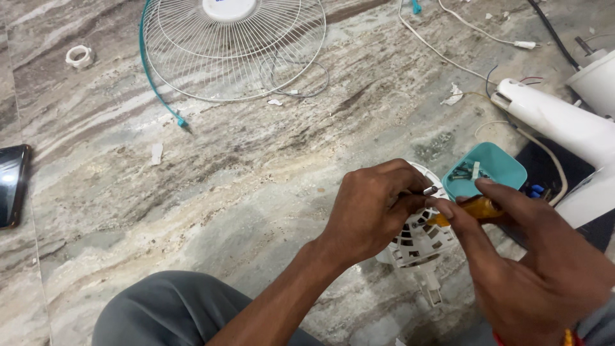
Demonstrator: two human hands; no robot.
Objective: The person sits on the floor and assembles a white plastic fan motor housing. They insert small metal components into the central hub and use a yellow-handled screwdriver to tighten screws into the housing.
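My left hand (371, 208) rests on a white slotted plastic motor housing (419, 247) on the floor and pinches a small metal piece at its fingertips. My right hand (544, 263) grips the amber handle of a screwdriver (474, 208), whose tip points toward the housing beside my left fingers. A teal plastic cover (503, 168) holding a few small screws lies just behind the housing.
A white wire fan grille (234, 48) with a teal rim strip lies at the top. The white fan body and stand (564, 122) with loose wires sit on the right. A phone (11, 186) lies at the left edge, a white ring (79, 56) top left. My knee (173, 311) is at bottom.
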